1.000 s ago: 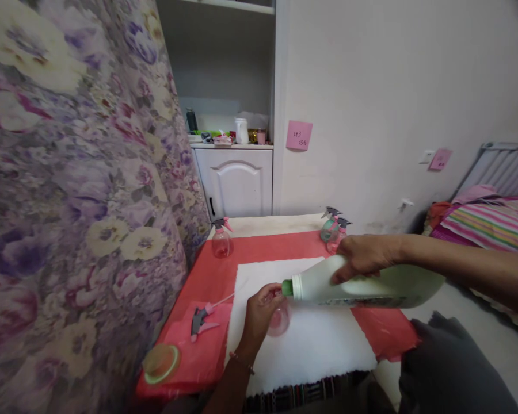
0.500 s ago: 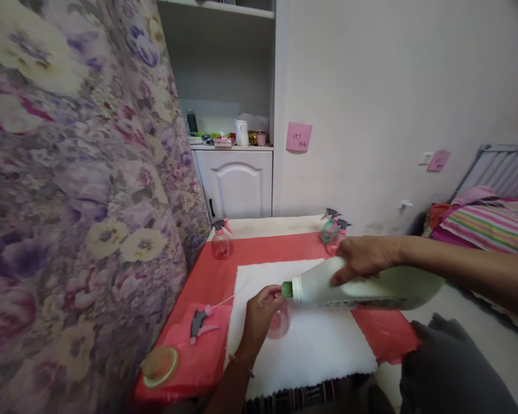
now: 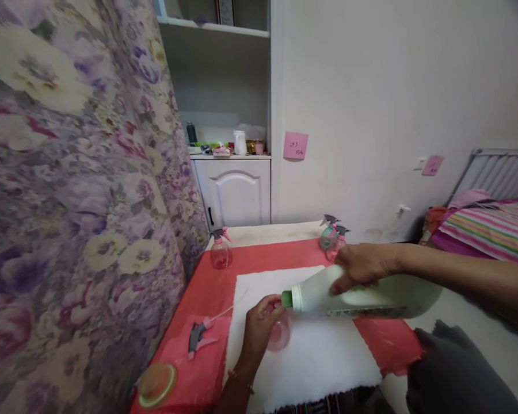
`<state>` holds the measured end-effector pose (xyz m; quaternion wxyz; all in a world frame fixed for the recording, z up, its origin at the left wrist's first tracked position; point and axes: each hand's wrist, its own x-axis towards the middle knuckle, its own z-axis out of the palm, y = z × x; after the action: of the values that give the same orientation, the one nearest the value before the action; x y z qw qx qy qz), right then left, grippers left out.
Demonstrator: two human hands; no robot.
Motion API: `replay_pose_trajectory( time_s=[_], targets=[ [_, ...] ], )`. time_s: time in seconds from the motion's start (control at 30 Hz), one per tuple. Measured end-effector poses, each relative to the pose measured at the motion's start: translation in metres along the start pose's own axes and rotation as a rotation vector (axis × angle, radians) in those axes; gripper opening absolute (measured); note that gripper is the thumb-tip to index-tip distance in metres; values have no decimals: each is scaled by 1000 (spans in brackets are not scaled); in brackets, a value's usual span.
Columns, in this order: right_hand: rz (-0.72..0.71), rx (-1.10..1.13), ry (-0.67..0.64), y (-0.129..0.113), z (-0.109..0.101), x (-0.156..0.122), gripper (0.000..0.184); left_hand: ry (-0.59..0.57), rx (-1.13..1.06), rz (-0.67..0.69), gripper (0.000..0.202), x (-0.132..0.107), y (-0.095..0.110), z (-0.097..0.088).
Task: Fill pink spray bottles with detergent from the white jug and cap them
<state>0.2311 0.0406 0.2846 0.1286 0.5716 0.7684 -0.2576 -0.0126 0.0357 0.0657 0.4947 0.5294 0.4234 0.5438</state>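
Barely anything has shifted over the last second: the clear round bottle [image 3: 279, 336] sits on the white cloth [image 3: 319, 365], just under the left hand [image 3: 261, 322], whose fingers are curled round its neck. Against that neck, or very close to it, comes the green mouth [image 3: 287, 299] of a large pale green jug [image 3: 371, 302] — whether the two touch cannot be told. The right hand [image 3: 358, 267] grips the jug from above, keeping it tipped on its side with its body stretching away to the right below the forearm. What has changed is mostly the view, which has tilted up a little so that everything lies lower; the two hands keep their places relative to each other, which suggests a steady hold rather than a new step. Any flow of liquid is hidden by the fingers. To the left of the left hand, a detached spray head [image 3: 197, 338] lies with its tube pointing towards the cloth — and nearer the person rests a round, pale-rimmed object [image 3: 157, 384]. Beyond both hands, on the red cover [image 3: 267, 257], stand one pink-topped spray bottle [image 3: 219, 255] at the left and two more spray bottles [image 3: 337, 248] just past the right hand.
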Motion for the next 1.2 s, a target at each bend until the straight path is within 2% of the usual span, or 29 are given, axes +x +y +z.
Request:
replay_pose_trajectory(
  time_s=[0.4,1.2],
  targets=[
    [-9,49,13,-2,1,-1,42,2,1,2,21,1,-5,-1],
    [-6,-11,12,-2,0,-2,48,8,-18,4,22,1,-4,1]
  ],
)
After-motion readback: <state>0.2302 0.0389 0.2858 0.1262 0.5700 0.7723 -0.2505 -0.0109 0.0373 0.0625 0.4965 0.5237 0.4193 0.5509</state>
